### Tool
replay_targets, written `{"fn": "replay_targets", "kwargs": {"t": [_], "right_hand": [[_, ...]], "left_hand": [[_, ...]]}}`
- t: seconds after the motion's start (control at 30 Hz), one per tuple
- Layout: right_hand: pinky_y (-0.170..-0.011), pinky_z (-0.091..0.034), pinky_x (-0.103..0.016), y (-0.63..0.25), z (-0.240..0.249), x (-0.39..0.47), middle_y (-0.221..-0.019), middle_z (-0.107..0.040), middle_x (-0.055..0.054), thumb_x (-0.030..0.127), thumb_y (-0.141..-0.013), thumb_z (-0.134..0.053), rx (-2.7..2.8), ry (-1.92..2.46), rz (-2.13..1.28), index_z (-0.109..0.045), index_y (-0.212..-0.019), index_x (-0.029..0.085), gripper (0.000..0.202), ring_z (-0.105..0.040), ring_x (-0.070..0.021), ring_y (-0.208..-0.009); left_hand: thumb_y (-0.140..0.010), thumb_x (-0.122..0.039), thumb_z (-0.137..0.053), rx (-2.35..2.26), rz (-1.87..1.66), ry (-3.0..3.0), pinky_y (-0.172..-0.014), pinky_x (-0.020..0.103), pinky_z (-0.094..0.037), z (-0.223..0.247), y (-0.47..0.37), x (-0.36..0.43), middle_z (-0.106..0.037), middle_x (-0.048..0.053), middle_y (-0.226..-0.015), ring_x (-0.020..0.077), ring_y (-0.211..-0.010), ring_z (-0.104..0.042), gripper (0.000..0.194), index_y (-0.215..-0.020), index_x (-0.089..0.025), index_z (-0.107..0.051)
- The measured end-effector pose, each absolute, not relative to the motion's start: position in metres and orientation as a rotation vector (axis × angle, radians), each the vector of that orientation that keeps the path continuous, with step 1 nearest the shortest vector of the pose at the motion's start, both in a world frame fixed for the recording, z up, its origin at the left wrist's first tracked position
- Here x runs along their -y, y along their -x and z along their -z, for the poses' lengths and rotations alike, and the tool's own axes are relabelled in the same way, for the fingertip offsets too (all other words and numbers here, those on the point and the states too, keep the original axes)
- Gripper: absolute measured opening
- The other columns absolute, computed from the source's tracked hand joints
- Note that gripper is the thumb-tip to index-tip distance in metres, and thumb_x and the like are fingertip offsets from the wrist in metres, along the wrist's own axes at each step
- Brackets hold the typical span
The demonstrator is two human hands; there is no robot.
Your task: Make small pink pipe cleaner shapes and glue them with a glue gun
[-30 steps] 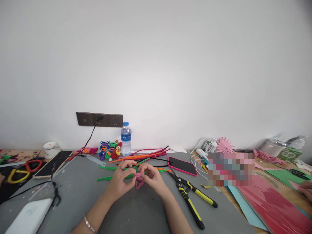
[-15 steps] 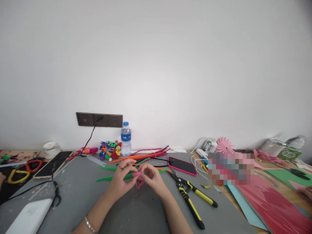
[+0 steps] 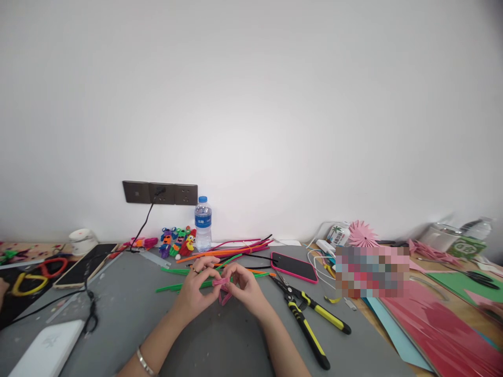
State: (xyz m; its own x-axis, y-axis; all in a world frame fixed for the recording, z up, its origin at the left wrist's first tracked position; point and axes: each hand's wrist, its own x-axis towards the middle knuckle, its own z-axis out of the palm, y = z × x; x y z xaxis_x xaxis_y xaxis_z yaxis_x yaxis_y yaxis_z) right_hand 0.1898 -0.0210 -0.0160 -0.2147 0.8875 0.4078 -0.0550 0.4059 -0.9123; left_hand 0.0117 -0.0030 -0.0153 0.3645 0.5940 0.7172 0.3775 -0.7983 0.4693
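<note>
Between my fingertips is a pink bent pipe cleaner point(image 3: 221, 281), with an angled part hanging below my fingers. My left hand point(image 3: 198, 285) pinches it from the left, and my right hand point(image 3: 244, 287) pinches it from the right. Just beyond my hands lie green pipe cleaners point(image 3: 173, 287) and a bundle of orange, pink and black pipe cleaners point(image 3: 239, 248). Pliers with black and yellow handles point(image 3: 304, 314) rest with jaws apart to the right of my right hand.
A pink-edged phone point(image 3: 294, 267) lies behind the pliers. By the wall stand a water bottle point(image 3: 203, 225) and small pipe-cleaner figures point(image 3: 176, 242). A white power bank point(image 3: 49, 348) is at front left. Red sheets point(image 3: 444, 330) cover the right side, where another person's hand point(image 3: 495, 309) shows.
The pink pipe cleaner has turned slightly between my fingertips. Both hands stay in nearly the same place.
</note>
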Motion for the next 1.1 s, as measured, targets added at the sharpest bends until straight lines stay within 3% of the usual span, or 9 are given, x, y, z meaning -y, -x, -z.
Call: {"fn": "replay_targets", "kwargs": {"t": [0.23, 0.57, 0.93, 1.1], "right_hand": [[-0.065, -0.044, -0.029, -0.1904, 0.0213, 0.0197, -0.086, -0.060, -0.003, 0.035, -0.080, -0.069, 1.510, 0.801, -1.056, -0.061, -0.091, 0.021, 0.020, -0.055, -0.0172, -0.076], [-0.078, -0.046, -0.037, -0.1912, 0.0248, 0.0176, -0.088, -0.062, -0.004, 0.038, -0.079, -0.070, 1.540, 0.808, -1.032, -0.065, -0.087, 0.022, 0.019, -0.057, -0.0217, -0.085], [-0.070, -0.042, -0.029, -0.1927, 0.0213, 0.0162, -0.085, -0.062, -0.004, 0.036, -0.079, -0.070, 1.545, 0.809, -0.945, -0.066, -0.083, 0.020, 0.017, -0.055, -0.0189, -0.081], [-0.071, -0.043, -0.031, -0.1920, 0.0198, 0.0156, -0.083, -0.062, -0.005, 0.039, -0.079, -0.070, 1.522, 0.795, -0.918, -0.066, -0.082, 0.021, 0.019, -0.056, -0.0203, -0.081]], "left_hand": [[-0.077, -0.006, -0.055, -0.885, -1.429, -2.385, -0.091, 0.039, -0.048, 0.0149, -0.0112, 0.0018, -0.052, 0.007, -0.115, 0.0229, -0.107, -0.053, 0.015, -0.078, -0.021, -0.058], [-0.077, -0.008, -0.057, -0.877, -1.508, -2.423, -0.090, 0.039, -0.051, 0.0133, -0.0115, 0.0011, -0.054, 0.006, -0.114, 0.0223, -0.105, -0.056, 0.014, -0.076, -0.021, -0.062], [-0.084, -0.023, -0.064, -0.917, -1.574, -2.456, -0.093, 0.042, -0.050, 0.0154, -0.0070, -0.0029, -0.056, 0.005, -0.115, 0.0250, -0.111, -0.055, 0.008, -0.089, -0.026, -0.069], [-0.083, -0.023, -0.065, -0.925, -1.622, -2.433, -0.093, 0.042, -0.050, 0.0121, -0.0061, -0.0017, -0.054, 0.006, -0.113, 0.0245, -0.108, -0.056, 0.001, -0.082, -0.024, -0.066]]}}
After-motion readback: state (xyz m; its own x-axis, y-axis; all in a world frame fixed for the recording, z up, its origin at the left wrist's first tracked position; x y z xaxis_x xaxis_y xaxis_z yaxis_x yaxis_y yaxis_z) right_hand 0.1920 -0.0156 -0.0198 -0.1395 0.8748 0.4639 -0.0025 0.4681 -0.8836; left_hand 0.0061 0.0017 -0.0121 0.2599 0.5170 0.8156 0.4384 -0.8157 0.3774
